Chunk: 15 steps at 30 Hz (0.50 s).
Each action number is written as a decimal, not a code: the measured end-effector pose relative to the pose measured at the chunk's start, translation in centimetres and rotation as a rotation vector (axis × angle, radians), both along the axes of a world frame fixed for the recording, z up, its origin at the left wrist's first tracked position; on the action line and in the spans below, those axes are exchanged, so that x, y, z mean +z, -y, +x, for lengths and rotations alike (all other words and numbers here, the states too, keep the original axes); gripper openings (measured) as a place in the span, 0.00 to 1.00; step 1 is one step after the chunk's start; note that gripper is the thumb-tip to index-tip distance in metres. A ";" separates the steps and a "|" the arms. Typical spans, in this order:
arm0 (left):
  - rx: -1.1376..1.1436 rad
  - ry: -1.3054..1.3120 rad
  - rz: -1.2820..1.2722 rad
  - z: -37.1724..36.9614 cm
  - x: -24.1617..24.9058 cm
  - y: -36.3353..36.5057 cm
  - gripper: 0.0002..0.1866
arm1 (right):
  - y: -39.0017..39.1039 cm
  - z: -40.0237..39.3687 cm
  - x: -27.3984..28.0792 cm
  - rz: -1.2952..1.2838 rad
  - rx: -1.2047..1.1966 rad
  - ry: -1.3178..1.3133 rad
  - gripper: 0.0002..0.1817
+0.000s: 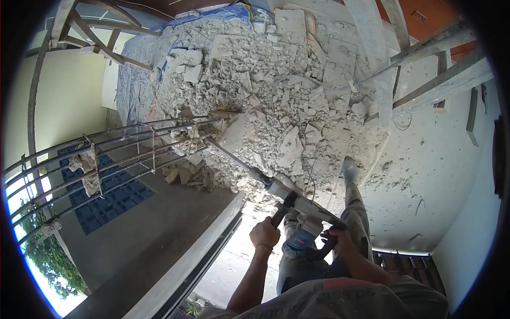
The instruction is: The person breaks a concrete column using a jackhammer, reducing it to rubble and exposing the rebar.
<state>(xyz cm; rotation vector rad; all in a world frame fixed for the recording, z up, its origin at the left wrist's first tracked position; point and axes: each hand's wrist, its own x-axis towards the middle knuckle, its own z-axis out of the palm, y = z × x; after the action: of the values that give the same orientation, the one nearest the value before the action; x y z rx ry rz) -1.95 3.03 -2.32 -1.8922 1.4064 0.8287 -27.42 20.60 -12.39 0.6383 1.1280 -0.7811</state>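
Observation:
A demolition hammer slants across the middle of the view, its dusty body close in front of my legs. My left hand is closed around the black side handle. At the rear grip, my right hand wraps round the handle beside the blue motor housing. The long chisel points up and to the left. Its tip meets broken concrete at the end of exposed steel bars, which run off to the left with chunks still stuck to them.
Concrete rubble covers the floor ahead, partly over a blue tarp. Wooden props lean at upper right, with more timber at upper left. A ledge runs along the lower left. My foot stands at the rubble's edge.

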 end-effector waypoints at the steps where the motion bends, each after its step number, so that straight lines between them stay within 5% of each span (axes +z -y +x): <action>1: 0.034 -0.061 0.046 -0.6 -1.0 -1.8 0.14 | -0.8 -1.7 0.1 0.022 0.035 -0.057 0.12; 6: 0.118 -0.115 0.177 -1.1 -5.6 -2.1 0.17 | -2.2 -4.5 -3.7 0.108 -0.006 0.004 0.11; 15: 0.073 -0.150 0.115 -1.9 -8.1 -2.2 0.18 | -0.3 -5.3 -2.5 0.116 0.029 -0.074 0.13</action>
<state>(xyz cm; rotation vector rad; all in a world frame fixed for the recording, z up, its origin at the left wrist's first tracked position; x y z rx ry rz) -3.88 5.28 -10.41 -1.8345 1.3530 1.0840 -32.69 20.89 -14.92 0.6931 1.2546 -0.7230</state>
